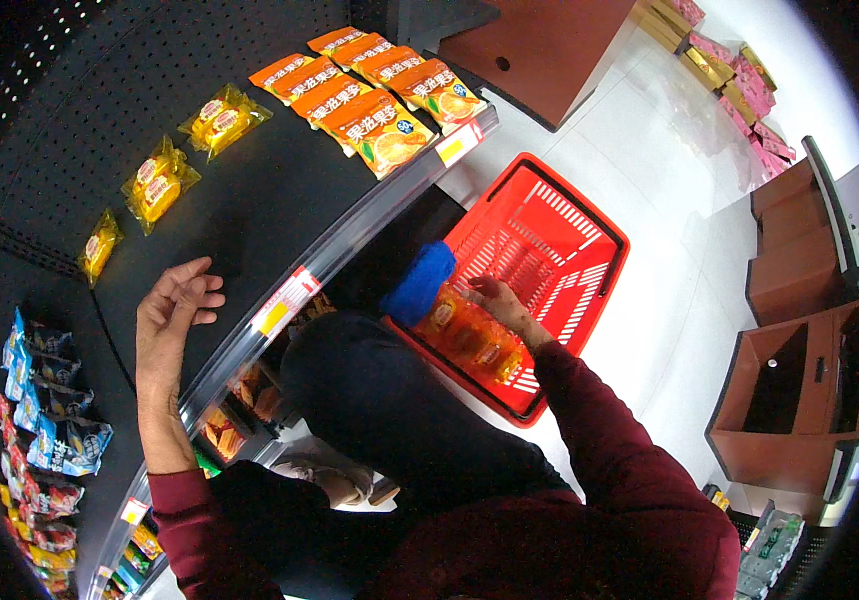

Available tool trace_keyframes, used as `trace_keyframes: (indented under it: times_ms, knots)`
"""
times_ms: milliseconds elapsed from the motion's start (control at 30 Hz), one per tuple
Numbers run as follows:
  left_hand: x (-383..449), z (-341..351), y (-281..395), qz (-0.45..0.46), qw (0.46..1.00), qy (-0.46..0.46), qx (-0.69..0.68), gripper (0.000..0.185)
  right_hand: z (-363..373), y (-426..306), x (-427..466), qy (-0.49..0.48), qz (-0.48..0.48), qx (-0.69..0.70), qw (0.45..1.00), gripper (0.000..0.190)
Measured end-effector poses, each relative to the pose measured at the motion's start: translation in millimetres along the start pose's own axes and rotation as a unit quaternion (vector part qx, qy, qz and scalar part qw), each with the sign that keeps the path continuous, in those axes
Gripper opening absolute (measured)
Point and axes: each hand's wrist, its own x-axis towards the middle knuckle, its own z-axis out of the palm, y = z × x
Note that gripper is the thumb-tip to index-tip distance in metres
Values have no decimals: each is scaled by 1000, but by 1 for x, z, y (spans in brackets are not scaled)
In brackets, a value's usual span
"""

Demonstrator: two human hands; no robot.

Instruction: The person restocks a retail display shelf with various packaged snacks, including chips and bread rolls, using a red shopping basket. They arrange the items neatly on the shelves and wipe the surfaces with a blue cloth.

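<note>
My left hand [180, 311] hovers over the black shelf board [249, 217], its fingers loosely bent and holding nothing. Beyond it, yellow plastic-wrapped snack packs [161, 186] are spaced out in a row along the shelf. My right hand [501, 306] reaches down into a red plastic shopping basket [617, 247]. Beside that hand, several yellow-wrapped packs [474, 337] lie along the basket's near side. Whether its fingers grip a pack is hard to make out. A blue cloth [426, 281] hangs over the basket's left edge.
Orange fruit-snack bags [381, 124] stand in two rows at the shelf's far end. Blue snack bags [62, 420] are at the left. A clear price rail [339, 240] edges the shelf. Brown cabinets [789, 390] stand at the right, and my bent knee [354, 360] is beside the basket.
</note>
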Motion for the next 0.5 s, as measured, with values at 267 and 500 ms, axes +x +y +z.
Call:
trace_keyframes:
  times_ms: [267,500]
  knots:
    - [-2,1,3,4,1000,1,4,38,-35,19,-51,-94,-86,-146,981,69]
    - [-3,-3,0,6,1000,1,-4,36,-22,20,-57,-62,-122,-206,969,32]
